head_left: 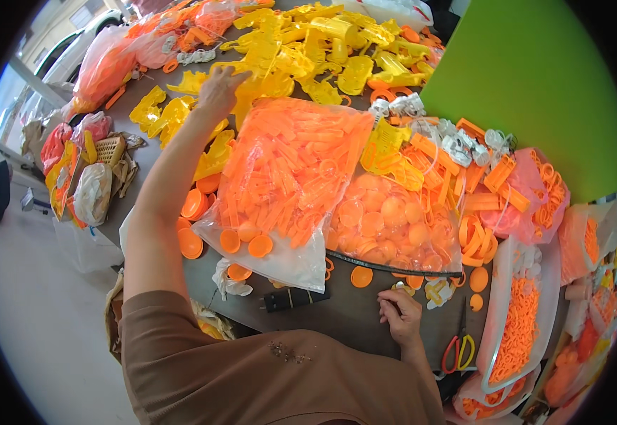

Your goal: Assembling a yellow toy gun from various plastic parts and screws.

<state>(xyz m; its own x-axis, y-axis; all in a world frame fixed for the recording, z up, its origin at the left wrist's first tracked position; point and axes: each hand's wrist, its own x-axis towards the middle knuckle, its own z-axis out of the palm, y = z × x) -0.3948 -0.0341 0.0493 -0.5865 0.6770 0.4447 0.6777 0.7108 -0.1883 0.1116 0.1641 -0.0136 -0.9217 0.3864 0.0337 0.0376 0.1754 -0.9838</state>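
My left hand (pixel 222 92) reaches to the far left of the table, its fingers closed on the edge of a yellow plastic part (pixel 246 100) in a heap of yellow molded shells (pixel 333 32). The fingertips are partly hidden. Near the front edge, my right hand (pixel 402 312) rests with curled fingers, and nothing shows in them. Just beyond it lie small white-and-yellow pieces (pixel 438 292). Between my hands is a clear bag of long orange strips (pixel 287 163). Beside that bag, another bag holds orange round caps (pixel 386 219).
Scissors (pixel 458 350) with red and yellow handles lie right of my right hand. A black device (pixel 295 299) sits at the front edge. Orange rings fill a clear-sided bin (pixel 517 326). White electrical-looking parts (pixel 464 145) lie before a green panel (pixel 528 92). Loose orange caps (pixel 190 243) lie at left.
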